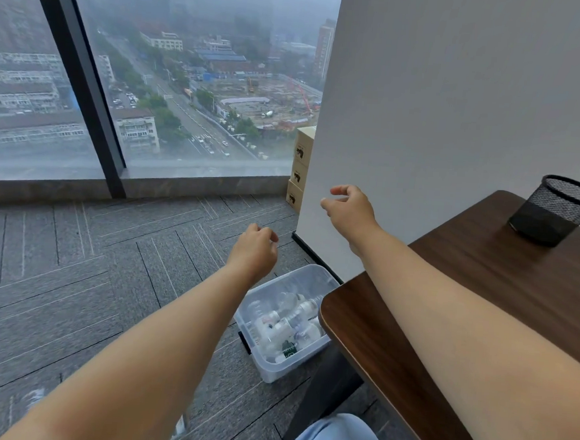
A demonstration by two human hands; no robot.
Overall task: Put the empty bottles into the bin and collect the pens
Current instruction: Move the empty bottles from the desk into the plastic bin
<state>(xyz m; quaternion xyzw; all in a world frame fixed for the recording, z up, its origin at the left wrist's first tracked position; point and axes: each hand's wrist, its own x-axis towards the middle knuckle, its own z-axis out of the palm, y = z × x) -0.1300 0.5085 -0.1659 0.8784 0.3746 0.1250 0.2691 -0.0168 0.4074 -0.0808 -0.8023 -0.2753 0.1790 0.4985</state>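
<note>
A clear plastic bin (312,279) stands on the carpet beside the table's corner, with several empty bottles (288,326) lying in it. My left hand (254,248) hangs above and just beyond the bin, fingers curled loosely, holding nothing. My right hand (347,208) is stretched forward in front of the white wall, higher than the left, fingers apart and empty. A black mesh pen holder (553,210) stands at the far end of the dark wooden table (483,285). No pens are visible.
A white wall (462,94) rises behind the table. Stacked cardboard boxes (301,165) sit by the window ledge. Grey carpet (72,273) covers the floor to the left. My knee in light blue trousers (335,439) shows at the bottom.
</note>
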